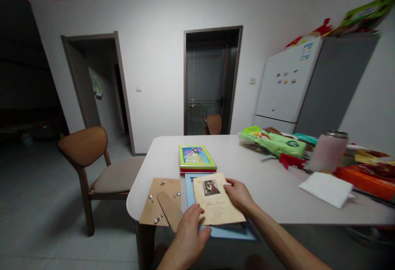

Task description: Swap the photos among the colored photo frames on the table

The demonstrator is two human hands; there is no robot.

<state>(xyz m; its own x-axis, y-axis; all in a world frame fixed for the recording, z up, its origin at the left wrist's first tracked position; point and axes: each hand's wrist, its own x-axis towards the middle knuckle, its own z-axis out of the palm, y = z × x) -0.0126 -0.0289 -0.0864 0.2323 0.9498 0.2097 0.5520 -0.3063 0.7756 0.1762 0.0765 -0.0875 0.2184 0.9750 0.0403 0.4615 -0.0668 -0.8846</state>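
Observation:
A cream card with a small photo on it (217, 200) lies across a light blue picture frame (226, 232) at the near edge of a white table (265, 179). My left hand (189, 231) holds the card's near left corner, fingers closed on it. My right hand (238, 193) grips the card's right edge, fingers curled. A brown frame backing board with metal clips and a stand (160, 206) lies just left of the frame. Behind the card sits a stack of framed pictures, a green frame (196, 157) on top.
The table's right side holds a green packet (273, 141), a pink flask (328, 151), a white folded paper (326, 189) and an orange box (365, 179). A wooden chair (95, 163) stands to the left. A fridge (288, 87) and two doorways are behind.

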